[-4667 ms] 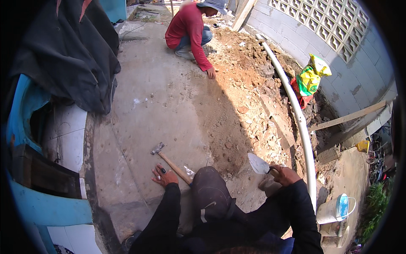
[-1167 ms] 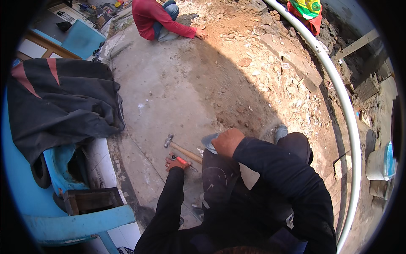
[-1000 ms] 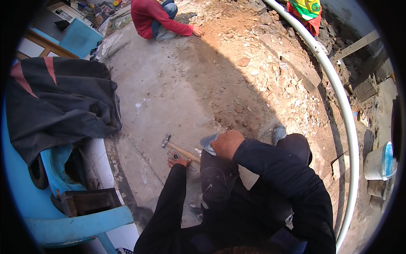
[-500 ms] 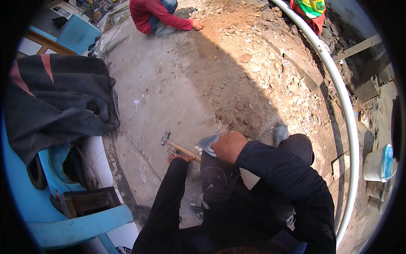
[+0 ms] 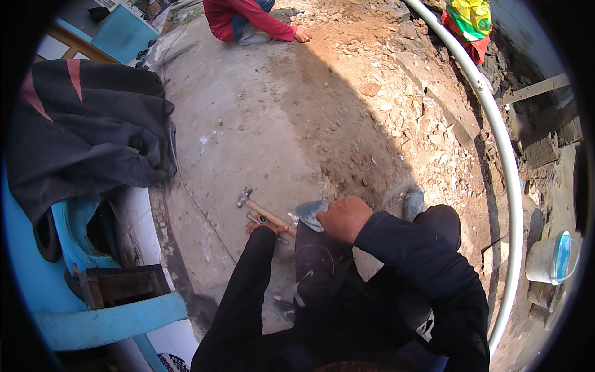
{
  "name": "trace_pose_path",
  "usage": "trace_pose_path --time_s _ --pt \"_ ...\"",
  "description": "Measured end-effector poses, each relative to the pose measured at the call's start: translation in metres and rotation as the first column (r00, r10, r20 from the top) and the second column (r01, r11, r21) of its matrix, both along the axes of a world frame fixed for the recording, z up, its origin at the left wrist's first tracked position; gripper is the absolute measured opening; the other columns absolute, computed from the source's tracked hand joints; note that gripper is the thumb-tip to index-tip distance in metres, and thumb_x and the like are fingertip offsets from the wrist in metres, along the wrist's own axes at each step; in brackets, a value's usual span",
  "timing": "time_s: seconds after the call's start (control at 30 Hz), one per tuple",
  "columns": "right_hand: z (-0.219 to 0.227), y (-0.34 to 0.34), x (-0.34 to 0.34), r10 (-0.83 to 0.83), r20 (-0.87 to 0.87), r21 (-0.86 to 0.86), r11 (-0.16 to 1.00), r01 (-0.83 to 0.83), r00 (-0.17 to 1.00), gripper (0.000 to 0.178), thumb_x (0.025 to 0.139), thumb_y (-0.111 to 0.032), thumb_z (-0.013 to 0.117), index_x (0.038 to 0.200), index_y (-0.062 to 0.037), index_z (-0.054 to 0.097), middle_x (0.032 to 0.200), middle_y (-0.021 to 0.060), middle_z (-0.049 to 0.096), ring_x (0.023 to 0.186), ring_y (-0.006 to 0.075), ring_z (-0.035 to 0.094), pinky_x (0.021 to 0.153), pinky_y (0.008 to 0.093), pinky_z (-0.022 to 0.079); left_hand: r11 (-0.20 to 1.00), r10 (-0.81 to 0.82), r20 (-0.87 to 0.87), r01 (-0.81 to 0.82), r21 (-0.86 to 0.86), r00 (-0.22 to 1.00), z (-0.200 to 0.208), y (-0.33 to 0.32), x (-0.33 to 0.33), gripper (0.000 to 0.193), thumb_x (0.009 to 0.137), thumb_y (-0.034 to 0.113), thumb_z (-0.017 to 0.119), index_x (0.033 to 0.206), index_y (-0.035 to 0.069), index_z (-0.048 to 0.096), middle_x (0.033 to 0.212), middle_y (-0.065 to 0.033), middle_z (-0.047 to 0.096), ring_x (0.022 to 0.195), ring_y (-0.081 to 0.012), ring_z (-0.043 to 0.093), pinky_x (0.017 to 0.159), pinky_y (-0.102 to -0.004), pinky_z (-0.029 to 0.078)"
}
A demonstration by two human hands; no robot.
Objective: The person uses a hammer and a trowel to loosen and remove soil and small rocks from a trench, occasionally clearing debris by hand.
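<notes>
My right hand point(image 5: 347, 218) is closed in a fist above my left knee. It grips a trowel with a grey, pointed blade point(image 5: 311, 215) that points left; the handle is hidden in the fist. Low over the concrete, my left hand point(image 5: 266, 227) has its fingers spread beside a hammer point(image 5: 265, 212). The hammer has a metal head and a wooden handle, and lies slanted with its head away from me. Thin metal shows between the hand and the handle, too small to name. A round dark spot sits by the fingers.
Rubble point(image 5: 396, 102) and loose soil spread ahead to the right, along a white pipe point(image 5: 505, 161). A person in a red top point(image 5: 248, 15) crouches far ahead. Left stand a dark cloth cover point(image 5: 93, 130) and a blue frame point(image 5: 118, 322); right, a white bucket point(image 5: 542, 260).
The view has shifted slightly, so the surroundings sit a little differently in the picture. Both hands keep nearly the same place by the hammer and above the knee.
</notes>
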State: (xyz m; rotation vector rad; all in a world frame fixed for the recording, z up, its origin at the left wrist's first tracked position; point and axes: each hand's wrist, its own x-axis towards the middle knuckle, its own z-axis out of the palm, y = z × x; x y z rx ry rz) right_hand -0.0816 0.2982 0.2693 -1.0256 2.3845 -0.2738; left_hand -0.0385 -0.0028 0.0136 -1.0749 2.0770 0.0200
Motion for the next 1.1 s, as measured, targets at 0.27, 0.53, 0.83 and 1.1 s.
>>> trace_pose_path --time_s 0.27,0.53,0.83,1.1 --pt "-0.005 0.002 0.004 0.023 -0.042 0.03 0.999 -0.021 0.999 0.024 0.087 -0.018 0.047 0.095 -0.0083 0.068 0.091 0.0162 0.069 0.088 0.0316 0.068 0.072 0.0429 0.053 0.992 -0.102 0.003 0.102 0.075 0.995 0.008 0.005 -0.004 0.142 0.051 0.075 0.074 0.15 0.018 -0.011 0.15 -0.0328 -0.01 0.138 -0.0539 -0.008 0.109 -0.0636 0.016" --pt "0.002 0.001 0.004 0.061 -0.002 0.051 0.997 -0.061 0.998 0.026 0.089 -0.018 0.046 0.1 -0.0086 0.067 0.096 0.0156 0.069 0.092 0.0304 0.067 0.074 0.0419 0.053 0.998 -0.023 -0.011 0.024 0.058 1.0 -0.005 -0.005 0.003 0.147 0.049 0.078 0.073 0.149 0.012 -0.011 0.15 -0.0345 -0.009 0.138 -0.055 -0.006 0.11 -0.0631 0.012" --pt "0.002 0.006 0.003 0.055 0.016 0.054 0.997 -0.056 0.998 0.025 0.089 -0.018 0.046 0.099 -0.0076 0.067 0.097 0.0164 0.068 0.093 0.0313 0.067 0.076 0.0424 0.052 0.997 -0.035 -0.075 0.04 0.059 0.997 0.005 0.006 -0.001 0.147 0.048 0.077 0.073 0.149 0.012 -0.012 0.149 -0.0365 -0.008 0.139 -0.053 -0.004 0.111 -0.0623 0.007" --pt "0.0 0.005 0.003 0.06 0.006 0.046 0.997 -0.061 0.998 0.025 0.088 -0.017 0.047 0.098 -0.0073 0.067 0.095 0.0165 0.068 0.091 0.0314 0.067 0.074 0.0427 0.053 0.995 -0.07 -0.07 0.074 0.069 0.995 0.013 0.008 0.001 0.146 0.051 0.077 0.072 0.149 0.005 -0.008 0.149 -0.0361 -0.002 0.141 -0.0482 -0.006 0.11 -0.0634 0.003"
